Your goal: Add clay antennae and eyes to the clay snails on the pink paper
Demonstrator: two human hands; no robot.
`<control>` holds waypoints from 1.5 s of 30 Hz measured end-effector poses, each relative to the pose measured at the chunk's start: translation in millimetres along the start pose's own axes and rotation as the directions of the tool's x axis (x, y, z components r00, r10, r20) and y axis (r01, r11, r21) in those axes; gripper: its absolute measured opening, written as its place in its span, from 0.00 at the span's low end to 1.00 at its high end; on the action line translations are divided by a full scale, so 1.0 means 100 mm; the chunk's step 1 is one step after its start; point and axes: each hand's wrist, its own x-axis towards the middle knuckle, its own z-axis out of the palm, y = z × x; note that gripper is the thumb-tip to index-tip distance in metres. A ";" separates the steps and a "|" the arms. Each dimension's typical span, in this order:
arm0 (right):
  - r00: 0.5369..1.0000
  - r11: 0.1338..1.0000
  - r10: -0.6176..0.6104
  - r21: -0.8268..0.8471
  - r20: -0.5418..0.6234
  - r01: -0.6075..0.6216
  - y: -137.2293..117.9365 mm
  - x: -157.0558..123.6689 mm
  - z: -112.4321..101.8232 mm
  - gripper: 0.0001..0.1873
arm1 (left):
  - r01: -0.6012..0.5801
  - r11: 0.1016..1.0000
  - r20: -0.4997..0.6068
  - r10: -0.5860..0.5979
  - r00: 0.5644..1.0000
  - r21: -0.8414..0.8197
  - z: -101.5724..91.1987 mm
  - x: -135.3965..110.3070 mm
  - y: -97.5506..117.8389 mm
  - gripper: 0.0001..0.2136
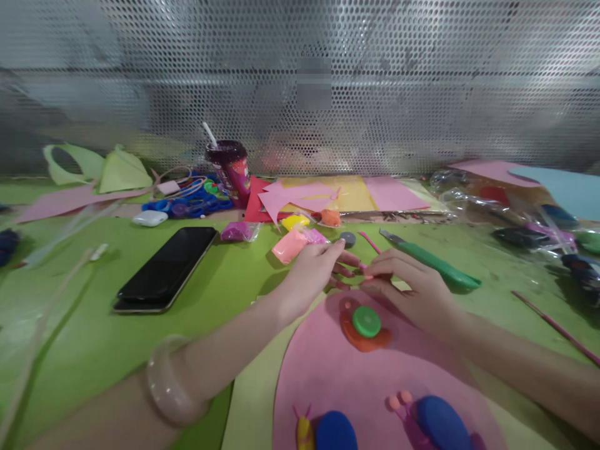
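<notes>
My left hand point(313, 274) and my right hand point(412, 290) meet fingertip to fingertip just above a pink paper sheet point(328, 375). Both pinch a tiny pink bit of clay point(362, 270) between them. Right below the hands an orange clay snail with a green round shell point(366, 324) lies on the pink sheet. Two more clay snails with blue shells, one at the bottom middle point(328, 431) and one to its right point(435, 422), sit at the sheet's near edge. A pale bangle point(171, 387) is on my left wrist.
A black phone point(164, 267) lies left of the hands. Behind them are a green utility knife point(434, 265), a pink stick point(370, 242), clay lumps in wrappers point(293, 244), coloured papers point(337, 195), a cup with a straw point(229, 169) and blue scissors point(187, 205). A perforated metal wall point(300, 81) closes the back.
</notes>
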 end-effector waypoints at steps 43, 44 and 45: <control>0.988 0.995 -0.047 -0.081 0.144 0.059 -0.04 0.02 -0.03 0.10 | -0.023 0.999 0.025 0.022 0.999 0.039 0.00 0.02 0.00 0.16; 0.987 0.995 -0.062 -0.069 0.147 0.073 -0.04 0.02 -0.03 0.09 | -0.025 0.999 0.025 0.024 0.999 0.038 0.00 0.02 -0.01 0.16; 0.987 0.996 -0.070 -0.053 0.146 0.079 -0.05 0.02 -0.03 0.08 | -0.027 0.999 0.028 0.026 0.999 0.035 0.00 0.02 -0.01 0.16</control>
